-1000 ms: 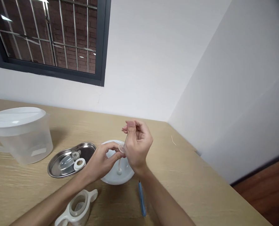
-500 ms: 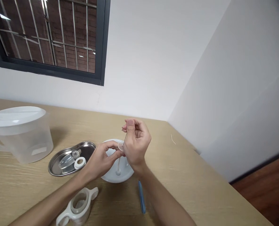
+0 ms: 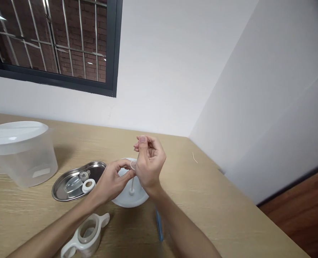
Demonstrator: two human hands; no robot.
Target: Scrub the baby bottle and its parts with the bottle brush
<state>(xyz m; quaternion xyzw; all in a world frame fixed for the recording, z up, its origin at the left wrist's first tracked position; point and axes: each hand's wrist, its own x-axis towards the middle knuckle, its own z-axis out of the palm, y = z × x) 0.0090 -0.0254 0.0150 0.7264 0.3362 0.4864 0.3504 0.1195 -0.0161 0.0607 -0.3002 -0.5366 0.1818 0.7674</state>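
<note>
My left hand (image 3: 114, 179) pinches a small clear round piece (image 3: 133, 165) between thumb and fingers, above a white bowl (image 3: 128, 200). Against that piece's right side, my right hand (image 3: 150, 161) is closed with the thumb up, on a thin metal stick, most of which the fingers hide. A thin pale tube or stem (image 3: 132, 184) runs from below the piece down to a small round white end (image 3: 131, 192) in the bowl.
A metal kidney tray (image 3: 57, 193) at left holds a clear cup, a white ring and a clear part. Behind it stands a lidded plastic jug (image 3: 27, 161). Nearer are a white two-handled cup (image 3: 87, 238) and a blue tool (image 3: 159, 225). A white strip (image 3: 194, 157) lies at right.
The whole view has shifted slightly, so things appear a little further left. The thin metal stick shows less now. Both hands keep nearly the same pose.
</note>
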